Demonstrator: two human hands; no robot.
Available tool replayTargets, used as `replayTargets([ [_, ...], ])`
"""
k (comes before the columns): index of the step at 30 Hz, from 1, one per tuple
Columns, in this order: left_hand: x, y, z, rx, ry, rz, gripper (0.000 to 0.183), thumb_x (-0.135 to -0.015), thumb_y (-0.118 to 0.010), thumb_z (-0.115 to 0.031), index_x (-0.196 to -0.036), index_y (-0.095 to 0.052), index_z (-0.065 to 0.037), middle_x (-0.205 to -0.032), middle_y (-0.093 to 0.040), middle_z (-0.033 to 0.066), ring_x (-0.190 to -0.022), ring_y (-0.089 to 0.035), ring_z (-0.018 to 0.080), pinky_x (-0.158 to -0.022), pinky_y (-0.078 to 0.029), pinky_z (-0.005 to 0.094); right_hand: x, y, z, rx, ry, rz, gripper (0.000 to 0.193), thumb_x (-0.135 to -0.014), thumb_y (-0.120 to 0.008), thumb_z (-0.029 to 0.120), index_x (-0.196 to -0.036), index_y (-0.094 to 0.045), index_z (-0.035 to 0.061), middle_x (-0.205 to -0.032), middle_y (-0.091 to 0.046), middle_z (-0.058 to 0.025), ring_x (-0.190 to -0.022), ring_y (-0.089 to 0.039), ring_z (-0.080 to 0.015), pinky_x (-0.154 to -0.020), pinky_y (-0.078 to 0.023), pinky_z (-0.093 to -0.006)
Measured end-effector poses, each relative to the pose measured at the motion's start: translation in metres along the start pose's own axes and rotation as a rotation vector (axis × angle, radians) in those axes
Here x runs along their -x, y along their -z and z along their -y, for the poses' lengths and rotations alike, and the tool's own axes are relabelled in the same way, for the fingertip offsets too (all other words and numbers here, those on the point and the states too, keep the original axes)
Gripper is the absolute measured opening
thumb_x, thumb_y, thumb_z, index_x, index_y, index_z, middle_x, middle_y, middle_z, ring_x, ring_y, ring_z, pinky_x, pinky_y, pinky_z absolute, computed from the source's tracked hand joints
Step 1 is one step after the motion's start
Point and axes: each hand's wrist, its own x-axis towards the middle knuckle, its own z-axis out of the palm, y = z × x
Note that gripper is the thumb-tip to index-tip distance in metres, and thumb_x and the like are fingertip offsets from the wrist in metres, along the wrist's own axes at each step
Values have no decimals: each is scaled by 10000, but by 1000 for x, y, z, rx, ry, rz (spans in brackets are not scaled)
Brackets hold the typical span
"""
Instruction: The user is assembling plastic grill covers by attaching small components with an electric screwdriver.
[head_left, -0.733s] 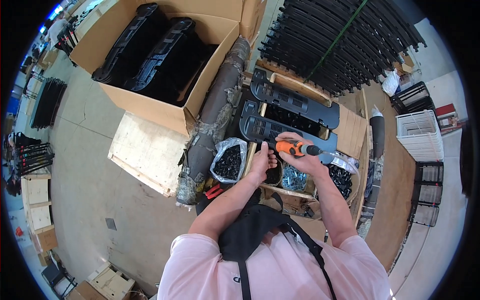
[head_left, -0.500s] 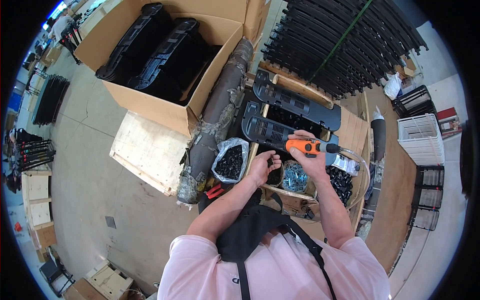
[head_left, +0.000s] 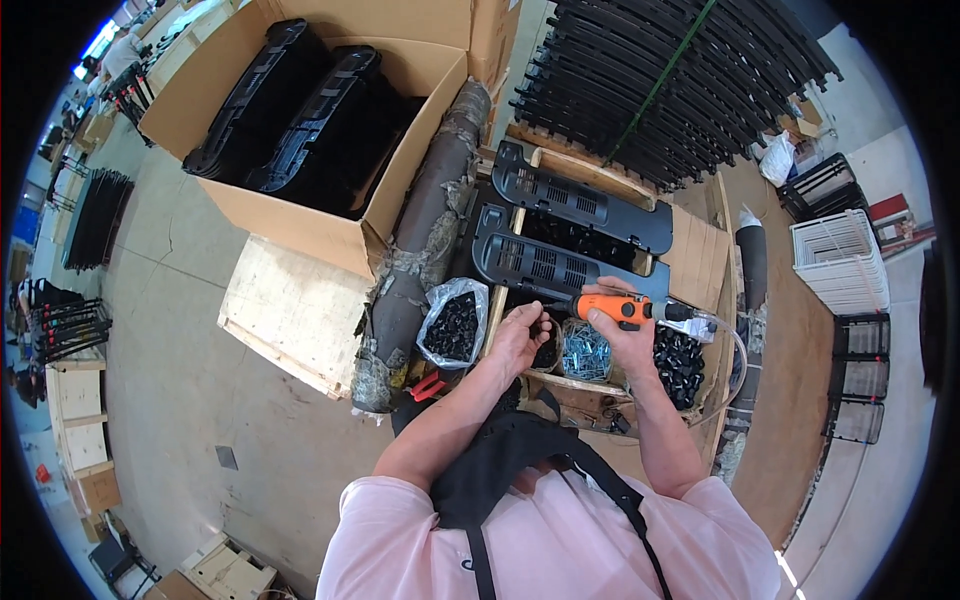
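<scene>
My right hand [head_left: 625,338] is wrapped round an orange air screwdriver [head_left: 606,306], whose dark nose points left towards my other hand. A clear hose [head_left: 741,350] runs from its back end. The fingers of my left hand [head_left: 516,342] are pinched together, with small dark bits in the palm that I cannot make out. Just beyond both hands lies a black slotted plastic panel [head_left: 530,262], and a second such panel [head_left: 585,205] lies farther off. Under and beside my hands are a container of silvery screws [head_left: 586,352] and a heap of small black parts [head_left: 680,368].
At my left hangs a clear bag of black clips [head_left: 452,325], near red-handled pliers [head_left: 428,386]. A worn padded roll [head_left: 425,235] runs alongside a large cardboard box [head_left: 290,215] of black plastic parts. Black bars [head_left: 640,90] are stacked at the back; white wire racks [head_left: 838,262] stand right.
The screwdriver has tipped a little, and its nose now sits slightly lower beside my left hand. My left fingers have drawn closer together. The whole view has shifted slightly.
</scene>
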Motion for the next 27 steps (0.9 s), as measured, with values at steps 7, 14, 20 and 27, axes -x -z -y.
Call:
replayTargets([
  [7,-1,-2,-2,161,36,-32,172,-1041,-675,-292,-993,-671,-127,-885,-683,8,-789,-660,158,-731,-559,301,9,-4,-6,-17,4,-29,524,-880,-753,47,-1367,-570,-13,-1250,-718,-171,-1161,-685,-230,-1038,-549,-399],
  [14,-1,-6,-3,233,34,-26,184,-1054,-653,-280,-1015,-660,-101,-893,-675,30,-820,-672,171,-731,-598,296,9,-13,-11,-42,21,-51,495,-895,-745,24,-1359,-573,-2,-1250,-723,-156,-1153,-682,-200,-1046,-537,-360],
  [20,-1,-6,-4,328,28,-9,178,-1064,-633,-237,-1059,-637,-59,-953,-662,57,-851,-681,189,-774,-630,309,7,-15,-8,-31,7,-42,506,-902,-741,25,-1375,-562,2,-1262,-718,-150,-1171,-672,-197,-1056,-528,-361],
  [27,0,-10,-6,392,40,55,227,-1089,-582,-272,-1096,-634,-51,-968,-654,63,-895,-673,196,-795,-608,320,1,-23,-3,6,9,-13,501,-899,-754,26,-1362,-565,1,-1279,-704,-156,-1177,-670,-202,-1067,-526,-368],
])
